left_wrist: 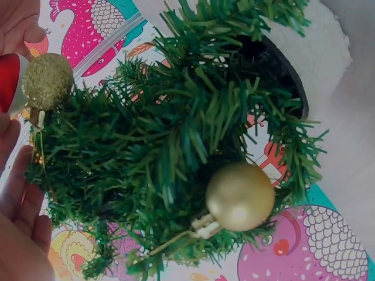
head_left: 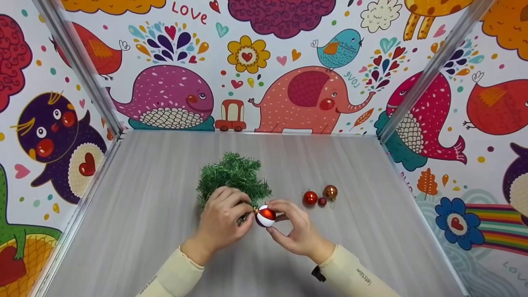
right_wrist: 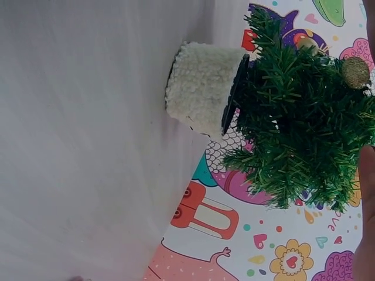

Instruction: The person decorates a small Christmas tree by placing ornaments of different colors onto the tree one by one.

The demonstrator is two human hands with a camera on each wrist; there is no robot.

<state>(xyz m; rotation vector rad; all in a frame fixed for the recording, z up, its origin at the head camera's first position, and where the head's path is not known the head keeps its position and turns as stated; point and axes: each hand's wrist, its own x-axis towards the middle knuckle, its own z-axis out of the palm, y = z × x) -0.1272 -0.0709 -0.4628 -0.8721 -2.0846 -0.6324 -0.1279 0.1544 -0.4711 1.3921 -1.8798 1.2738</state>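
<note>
A small artificial Christmas tree stands on the table, its white fuzzy pot seen in the right wrist view. In front of it, my right hand holds a red, white and dark Christmas ball between thumb and fingers. My left hand pinches at the gold cap end of that ball; whether it grips the cap or a hanging loop is hidden. On the branches hang a smooth gold ball and a glittery gold ball.
Right of the tree lie a shiny red ball, a small dark red ball and a copper ball. Printed panels with cartoon animals wall the grey table at the back and both sides.
</note>
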